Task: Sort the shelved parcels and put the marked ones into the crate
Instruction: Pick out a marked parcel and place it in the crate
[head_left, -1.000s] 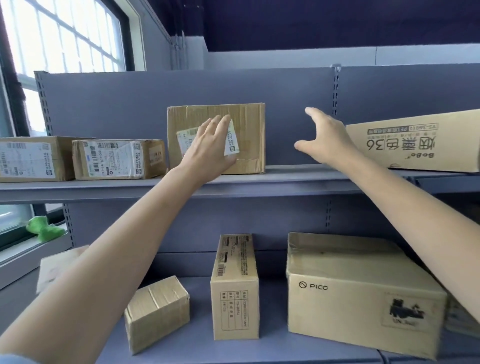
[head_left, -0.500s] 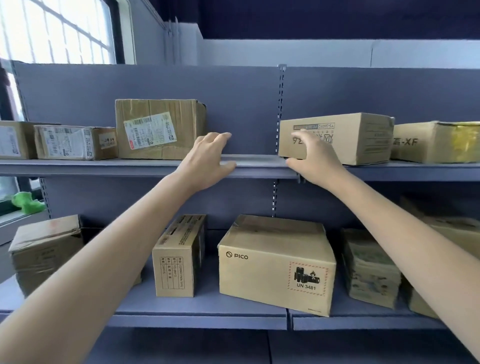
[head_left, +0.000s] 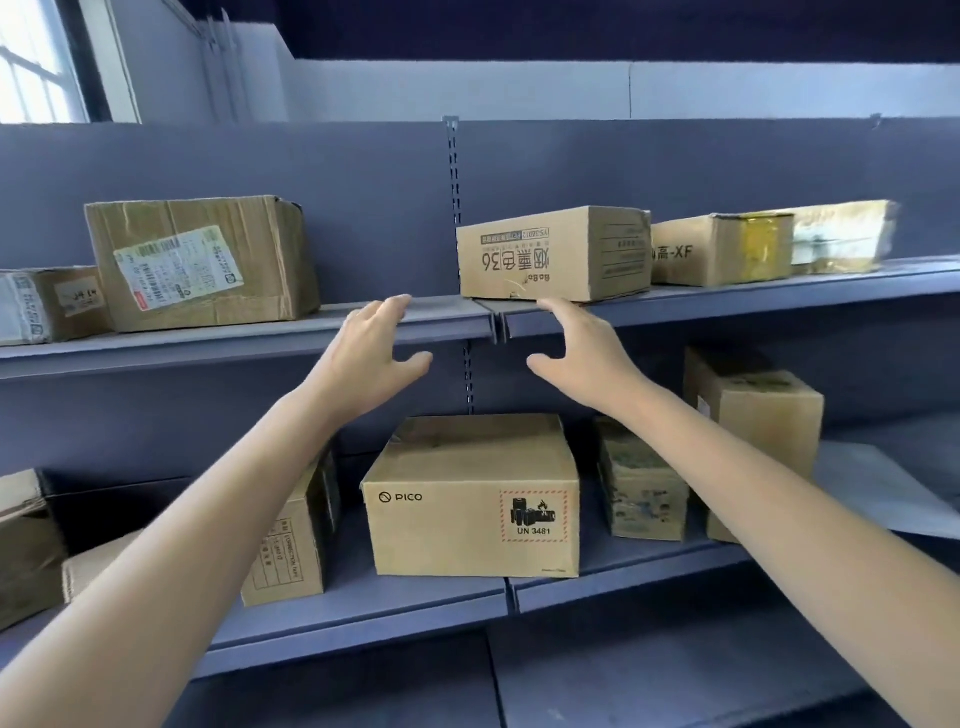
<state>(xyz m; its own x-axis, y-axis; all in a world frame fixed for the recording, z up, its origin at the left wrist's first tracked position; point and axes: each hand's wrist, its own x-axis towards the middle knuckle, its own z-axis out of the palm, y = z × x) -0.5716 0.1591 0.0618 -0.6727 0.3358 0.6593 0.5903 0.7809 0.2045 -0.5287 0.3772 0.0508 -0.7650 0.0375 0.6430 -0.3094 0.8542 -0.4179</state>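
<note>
Upside-down printed parcel on the upper shelf, just above the right hand's spread, empty fingertips; left hand likewise splayed beside it — apparently bracketing the parcel for a two-handed lift.

On the lower shelf, at its front edge by the seam, the PICO box stands square, sealed, with a red-hatched battery mark reading UN 3481 on its front. On the upper shelf, just right of the seam, the "36" box lies upside down, its front corner at the edge. The XF box sits just beside it to the right. Left of the seam, the labelled box stands tall, creased, with a tilted white shipping label.
</note>
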